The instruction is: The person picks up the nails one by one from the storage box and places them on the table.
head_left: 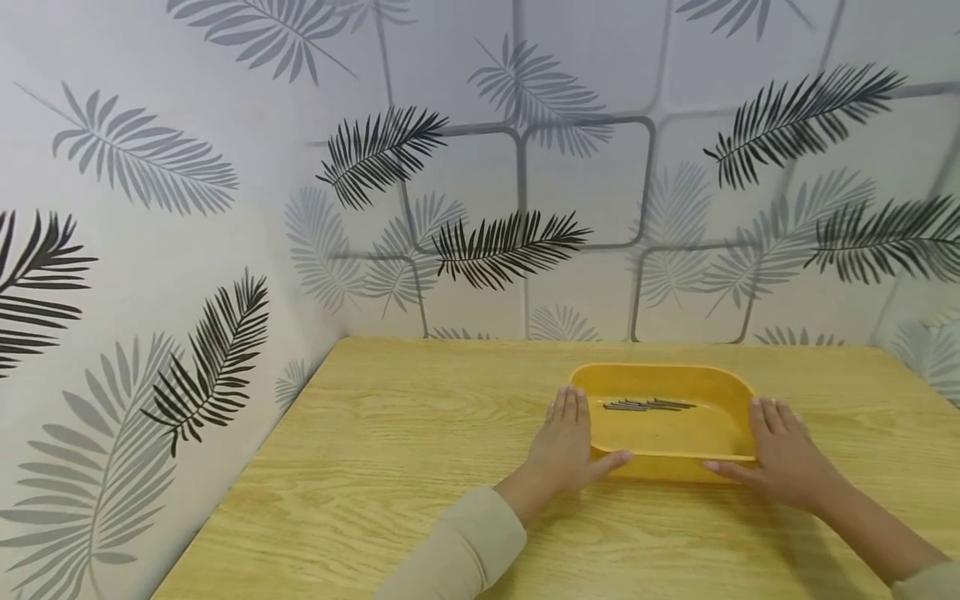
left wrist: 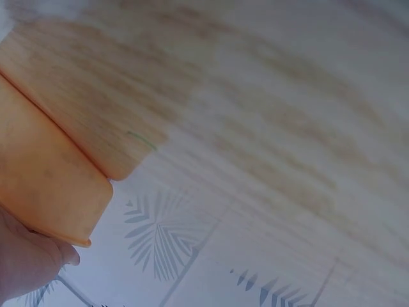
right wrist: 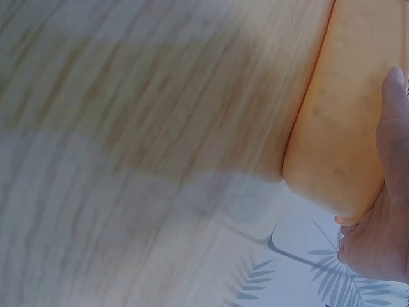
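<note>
A yellow plastic tray point(head_left: 667, 435) with rounded corners sits on the wooden table, and several dark metal nails point(head_left: 645, 406) lie loosely bunched in it toward the back. My left hand point(head_left: 558, 446) holds the tray's left end, fingers along the side and thumb across the front wall. At the right end my right hand point(head_left: 787, 458) holds it the same way, its thumb pointing inward along the front. Both wrist views show the tray's outer wall, orange-looking there, with part of the left hand point(left wrist: 29, 259) and the right hand point(right wrist: 386, 211) at its rim.
The light wood-grain table point(head_left: 375, 467) runs back to a wall point(head_left: 480, 183) with a leaf and line pattern. Another patterned wall point(head_left: 135, 250) stands along the left. The table's left edge slants toward the front.
</note>
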Demonstrator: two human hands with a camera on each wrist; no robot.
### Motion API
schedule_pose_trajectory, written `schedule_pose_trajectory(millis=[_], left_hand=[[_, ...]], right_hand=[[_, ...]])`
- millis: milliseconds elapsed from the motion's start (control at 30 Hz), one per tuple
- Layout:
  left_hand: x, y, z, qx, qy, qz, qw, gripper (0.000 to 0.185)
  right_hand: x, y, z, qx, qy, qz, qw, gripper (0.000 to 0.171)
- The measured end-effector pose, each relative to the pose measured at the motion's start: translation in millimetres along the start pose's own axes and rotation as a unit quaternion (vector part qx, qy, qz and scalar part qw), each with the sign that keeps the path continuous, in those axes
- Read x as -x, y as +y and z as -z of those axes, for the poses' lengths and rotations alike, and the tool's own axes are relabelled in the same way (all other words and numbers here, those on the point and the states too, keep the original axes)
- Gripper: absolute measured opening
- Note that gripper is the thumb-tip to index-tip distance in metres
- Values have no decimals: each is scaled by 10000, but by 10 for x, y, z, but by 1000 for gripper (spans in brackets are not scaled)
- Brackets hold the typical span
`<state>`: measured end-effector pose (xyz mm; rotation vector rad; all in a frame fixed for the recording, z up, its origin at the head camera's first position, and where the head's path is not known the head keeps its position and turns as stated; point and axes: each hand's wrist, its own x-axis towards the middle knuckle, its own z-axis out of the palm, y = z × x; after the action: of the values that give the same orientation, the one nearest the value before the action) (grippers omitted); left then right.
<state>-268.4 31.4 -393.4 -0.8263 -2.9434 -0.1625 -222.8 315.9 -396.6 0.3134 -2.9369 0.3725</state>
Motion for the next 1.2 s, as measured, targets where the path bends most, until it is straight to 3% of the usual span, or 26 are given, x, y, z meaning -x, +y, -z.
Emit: schedule_pose_trajectory(millis=[767, 1200], left_hand=[[14, 3, 3, 224, -80, 22, 9997, 99], [20, 10, 13, 63, -60, 30, 10000, 98]], right_hand=[[4, -7, 29, -159, -105, -1, 9998, 110], [5, -8, 28, -107, -98, -11, 9999, 110]])
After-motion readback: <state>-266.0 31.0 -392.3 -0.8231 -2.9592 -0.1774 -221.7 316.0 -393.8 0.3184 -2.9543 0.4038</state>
